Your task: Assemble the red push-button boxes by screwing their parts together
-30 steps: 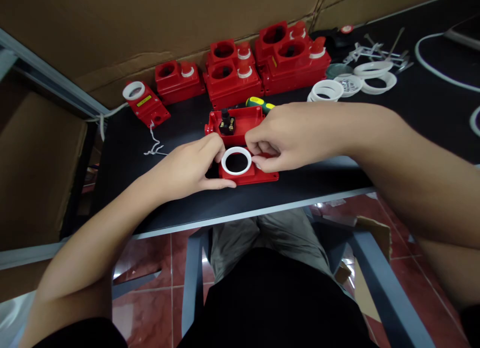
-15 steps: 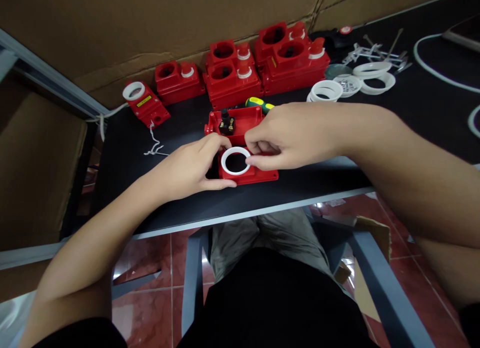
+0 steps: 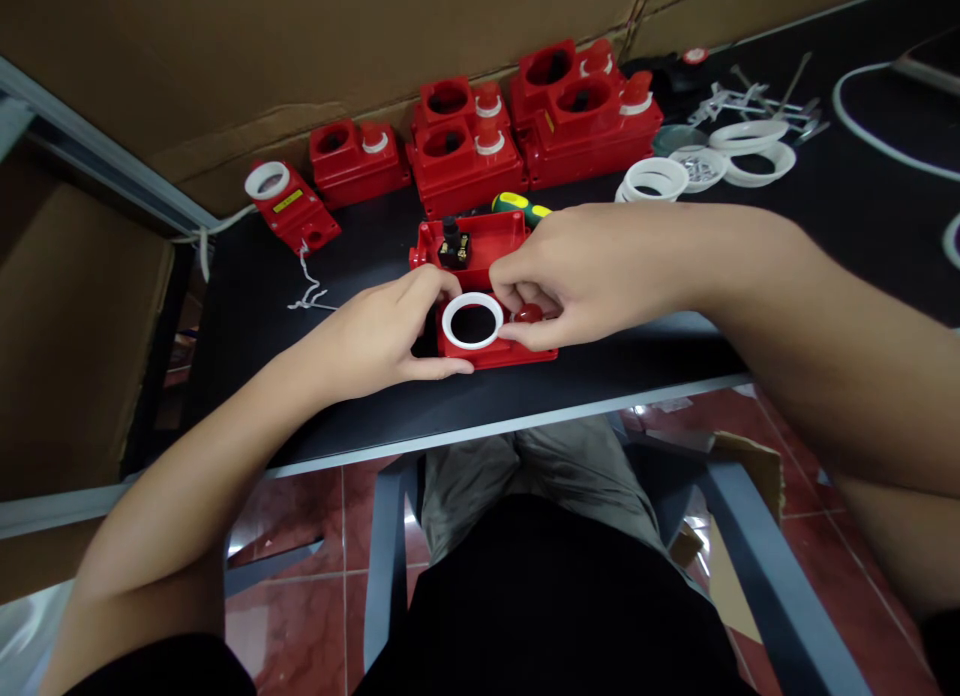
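A red plastic cover plate point(image 3: 501, 353) lies near the front edge of the black table point(image 3: 360, 396), with a white ring point(image 3: 472, 321) seated around its round opening. My left hand point(image 3: 375, 331) grips the plate's left side, fingers curled, thumb along its front. My right hand point(image 3: 592, 271) pinches at the ring's right edge, and a small red rounded knob point(image 3: 527, 313) shows under its fingers. Just behind the plate sits an open red box base point(image 3: 472, 244) with a black part inside.
Several red boxes point(image 3: 465, 146) with red-and-white caps line the cardboard wall at the back, one more point(image 3: 289, 208) at the left. A green-yellow screwdriver handle point(image 3: 519, 207) lies behind my right hand. White rings point(image 3: 652, 180) and metal parts point(image 3: 750, 104) lie to the right.
My right fingers have shifted slightly at the ring's right edge, and a red knob now shows beneath them. My left hand has stayed put.
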